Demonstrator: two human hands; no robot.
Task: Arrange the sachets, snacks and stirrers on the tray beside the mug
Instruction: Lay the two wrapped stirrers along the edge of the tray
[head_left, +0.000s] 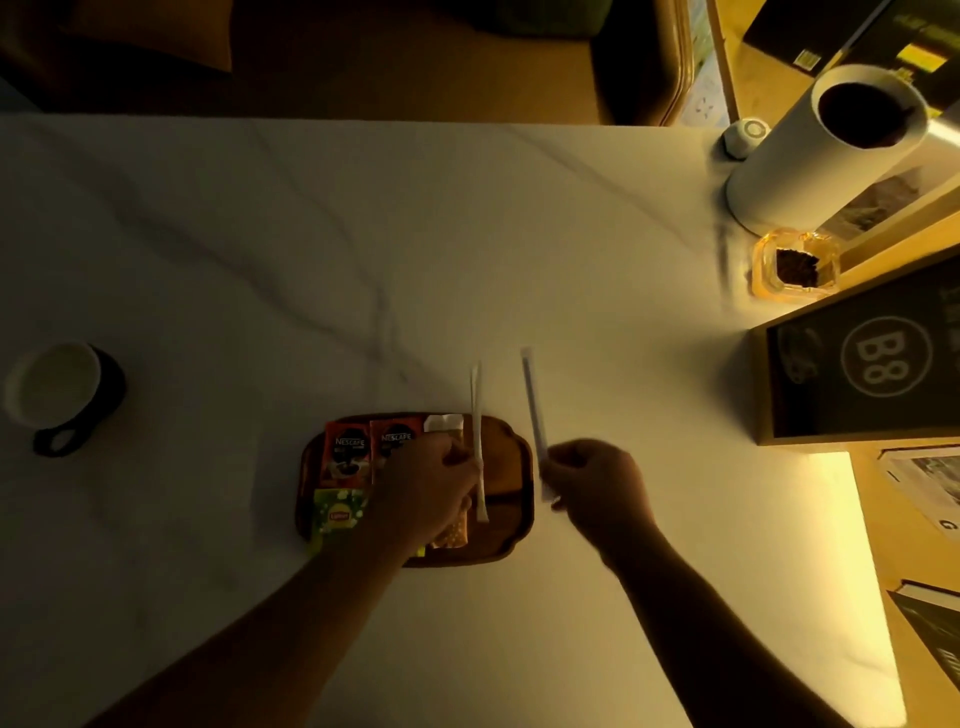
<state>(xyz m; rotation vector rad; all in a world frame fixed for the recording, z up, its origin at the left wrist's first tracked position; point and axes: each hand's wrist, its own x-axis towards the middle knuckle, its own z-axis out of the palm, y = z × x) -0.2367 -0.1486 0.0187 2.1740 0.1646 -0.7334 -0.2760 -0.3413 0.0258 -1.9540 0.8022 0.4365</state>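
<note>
A brown wooden tray lies near the table's front edge. On it lie two red Nescafe sachets, a green Lipton sachet, a white sachet and a dotted snack packet. My left hand hovers over the tray, pinching a wrapped white stirrer that points away from me. My right hand is just right of the tray and grips a second wrapped stirrer, held above the table. A mug with a dark handle stands far left.
A white cylindrical appliance stands at the back right, with a glass ashtray beside it. A dark box marked B8 sits at the right edge. A sofa is beyond the white marble table.
</note>
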